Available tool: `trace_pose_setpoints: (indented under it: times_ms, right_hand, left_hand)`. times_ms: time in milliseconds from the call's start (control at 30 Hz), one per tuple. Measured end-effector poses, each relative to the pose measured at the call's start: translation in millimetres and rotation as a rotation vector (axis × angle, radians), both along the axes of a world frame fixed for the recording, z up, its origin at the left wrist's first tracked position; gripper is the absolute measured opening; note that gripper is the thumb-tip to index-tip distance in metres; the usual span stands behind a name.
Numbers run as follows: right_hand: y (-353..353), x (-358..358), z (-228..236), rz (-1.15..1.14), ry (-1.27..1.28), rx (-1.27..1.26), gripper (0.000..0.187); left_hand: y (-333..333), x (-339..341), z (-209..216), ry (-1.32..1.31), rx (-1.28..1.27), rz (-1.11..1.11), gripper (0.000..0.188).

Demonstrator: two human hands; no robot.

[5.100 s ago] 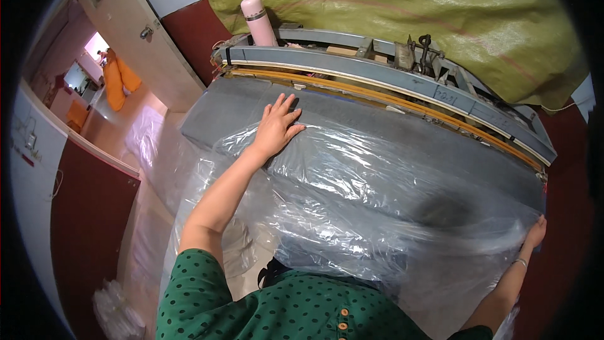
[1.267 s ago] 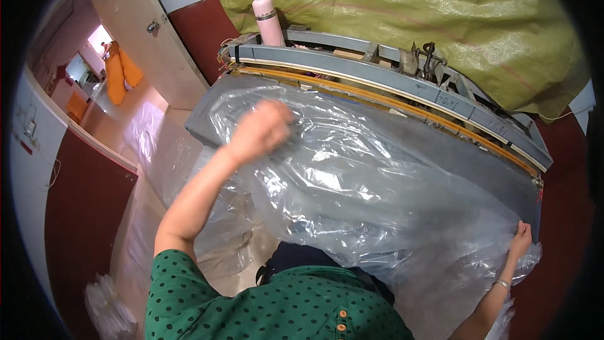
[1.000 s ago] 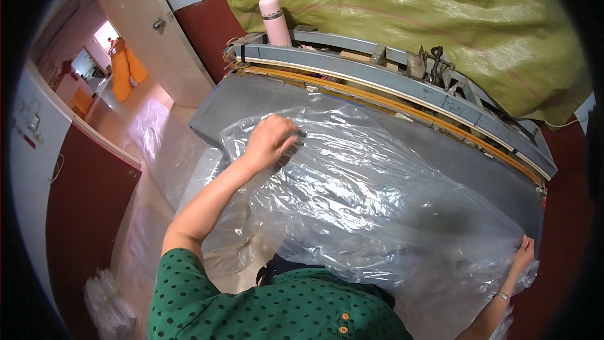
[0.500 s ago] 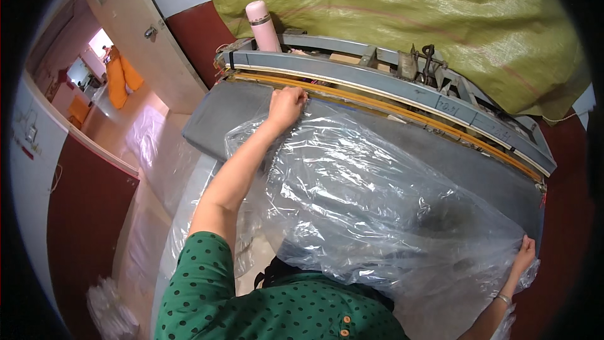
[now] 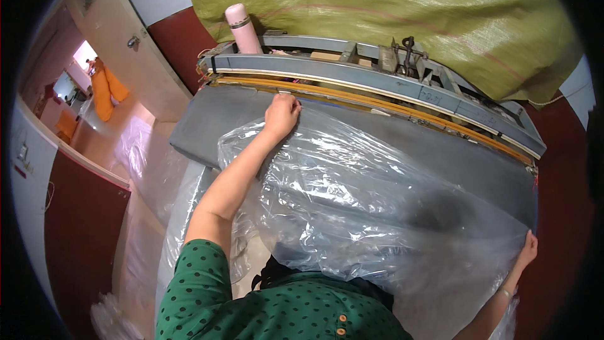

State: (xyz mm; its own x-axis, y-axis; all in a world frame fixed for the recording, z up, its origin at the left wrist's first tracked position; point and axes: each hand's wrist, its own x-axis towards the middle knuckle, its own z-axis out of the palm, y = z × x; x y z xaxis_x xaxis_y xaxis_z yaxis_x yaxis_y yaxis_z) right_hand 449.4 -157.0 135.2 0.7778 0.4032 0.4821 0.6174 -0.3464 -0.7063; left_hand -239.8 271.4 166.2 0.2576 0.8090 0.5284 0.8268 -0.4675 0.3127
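A clear plastic sheet [image 5: 340, 195] is stretched across the grey padded work surface [image 5: 415, 129], wrinkled and shiny toward the left and smoother toward the right. My left hand [image 5: 282, 115] grips its far edge, close to the orange strip of the machine. At the right end of the surface, my right hand [image 5: 528, 249] pinches the sheet's right corner, with that arm reaching out wide. Both hands are closed on the film. The sheet's near part hangs down in front of my body.
Behind the surface runs a long grey metal frame [image 5: 302, 65] with an orange strip [image 5: 352, 96] and a metal clamp [image 5: 408, 56]. A pink bottle [image 5: 243, 30] stands at its left end. A yellow-green woven cover [image 5: 377, 6] hangs behind. On the left are a door [image 5: 119, 38] and plastic film on the floor [image 5: 135, 145].
The sheet's right side is drawn tighter and flatter, its right corner lying closer to the surface. Both hands keep their hold. The whole view has shifted slightly.
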Motion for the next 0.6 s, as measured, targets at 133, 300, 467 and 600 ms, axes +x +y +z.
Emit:
trace_pose_setpoints:
  times_ms: [133,300,467,600]
  right_hand:
    - [59.3,7.5,29.8,-0.048,0.051,0.16,0.027]
    - [174.3,-30.2,35.8,-0.096,-0.304,0.351,0.025]
    - [258.2,-60.6,-1.4,0.129,0.139,0.436,0.02]
    - [275.8,-55.6,1.5,0.127,0.239,0.417,0.019]
  left_hand:
    - [14.2,3.4,14.1,-0.337,-0.085,0.192,0.023]
    - [25.8,-32.5,18.8,-0.647,0.235,0.272,0.018]
    - [77.6,-109.1,-37.8,-0.609,0.121,0.378,0.021]
    - [94.0,-94.3,-34.7,-0.682,0.082,0.346,0.023]
